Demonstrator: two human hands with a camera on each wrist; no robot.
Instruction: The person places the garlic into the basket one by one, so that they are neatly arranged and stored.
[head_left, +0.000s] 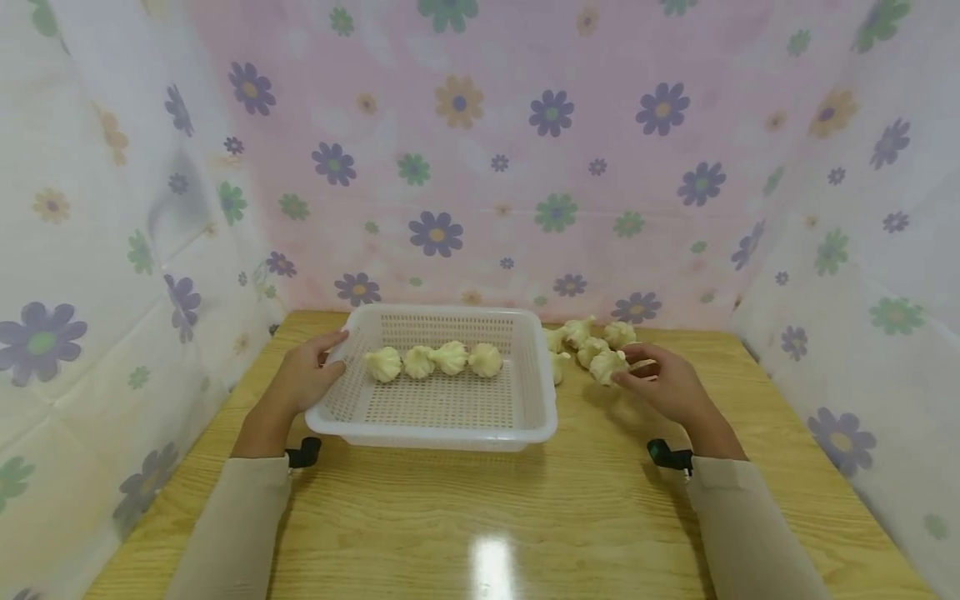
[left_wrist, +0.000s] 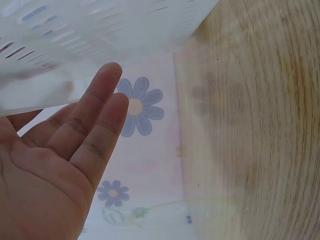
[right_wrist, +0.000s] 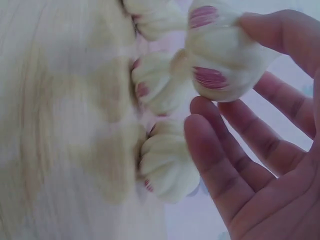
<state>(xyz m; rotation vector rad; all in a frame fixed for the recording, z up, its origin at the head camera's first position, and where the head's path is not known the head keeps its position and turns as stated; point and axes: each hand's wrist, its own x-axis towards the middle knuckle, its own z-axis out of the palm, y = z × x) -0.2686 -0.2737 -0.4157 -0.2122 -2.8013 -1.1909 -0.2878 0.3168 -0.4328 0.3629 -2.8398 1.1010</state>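
Observation:
My left hand [head_left: 302, 382] holds the left rim of a white plastic basket [head_left: 435, 435], thumb at the top edge and fingers outside the slotted wall [left_wrist: 125, 27]. Several garlic bulbs [head_left: 450, 358] lie in a row across the basket's floor. On the right, my right hand [head_left: 678, 390] pinches a garlic bulb [right_wrist: 225, 55] between thumb and fingertips. This bulb is whitish with pink-purple streaks. Close behind and beside it, more garlic bulbs [head_left: 577, 332] sit in a loose group on the table, some partly hidden by the basket's right wall.
The wooden table [head_left: 420, 517] reaches back to a flower-printed cloth [head_left: 510, 200], which also rises on both sides. A dark wrist-camera mount [head_left: 303, 452] sticks out at the left cuff, another mount [head_left: 669, 457] at the right.

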